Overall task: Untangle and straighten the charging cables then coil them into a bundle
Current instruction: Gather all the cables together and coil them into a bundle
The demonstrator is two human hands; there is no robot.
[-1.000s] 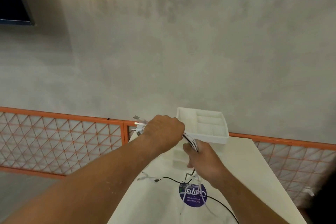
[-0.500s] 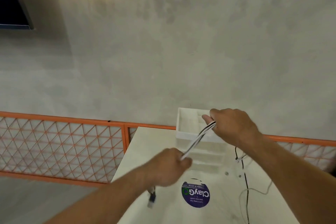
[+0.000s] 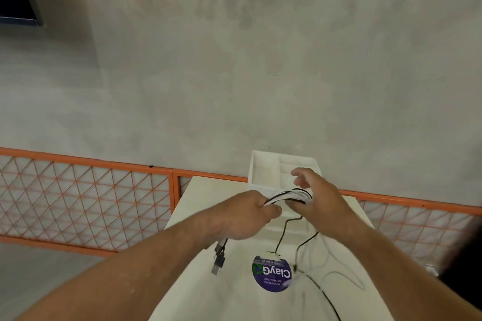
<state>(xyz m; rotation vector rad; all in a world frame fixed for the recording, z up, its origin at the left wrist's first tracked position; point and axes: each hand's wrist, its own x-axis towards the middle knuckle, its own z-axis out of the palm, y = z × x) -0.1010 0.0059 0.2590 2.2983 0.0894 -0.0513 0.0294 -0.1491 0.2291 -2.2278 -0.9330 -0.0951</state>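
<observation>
We're holding the cables (image 3: 287, 195) up over the far end of the table (image 3: 208, 294), just in front of the white tray (image 3: 263, 164). Our left hand (image 3: 245, 216) is gripping the bunch in a tight fist, and the plugs (image 3: 218, 262) are dangling out of the bottom of it. Our right hand (image 3: 320, 200) is sitting wide, with the forefinger lifted and the fingers spread. The black and white strands are looping across it rather than getting squeezed, as far as we can see.

Progress-wise, we're guessing the untangling part is mostly behind us, since the strands between our hands are running side by side with no obvious knot. The coiling looks like it's only just getting going — there's maybe one loop forming at the right hand.

What's left is a fair bit. Loose tails are hanging down from the right hand and trailing over the table past the round sticker (image 3: 271, 273), and one black strand is heading off toward the near edge. All of that slack is waiting to be wound in before this counts as a bundle.
</observation>
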